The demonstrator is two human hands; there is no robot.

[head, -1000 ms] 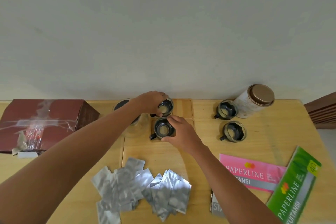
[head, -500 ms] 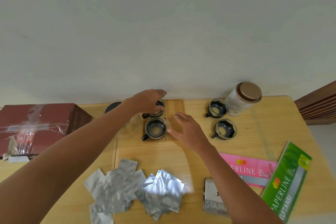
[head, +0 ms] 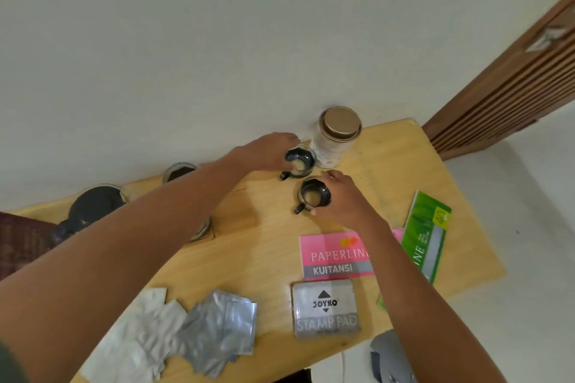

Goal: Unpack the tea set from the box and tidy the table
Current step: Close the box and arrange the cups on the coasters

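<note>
Two small glass cups with black handles stand on the wooden table (head: 270, 255) near the wall. My left hand (head: 267, 151) closes around the far cup (head: 300, 162), next to a white tea canister (head: 334, 137) with a brown lid. My right hand (head: 340, 199) grips the near cup (head: 312, 194) from its right side. Further left, a third cup (head: 179, 171) and a dark-lidded glass teapot (head: 93, 205) show beside my left forearm. The forearm covers most of a wooden tray (head: 230, 221) and another cup.
A pink receipt book (head: 333, 255), a green receipt book (head: 426, 230) and a grey stamp pad box (head: 325, 308) lie at the table's right. Several silver foil sachets (head: 193, 326) sit near the front edge. A maroon box (head: 18, 239) is at far left.
Both hands left the two cups on the tray and moved right to the two cups beside the canister, closing on them. The view swung right and tilted.
</note>
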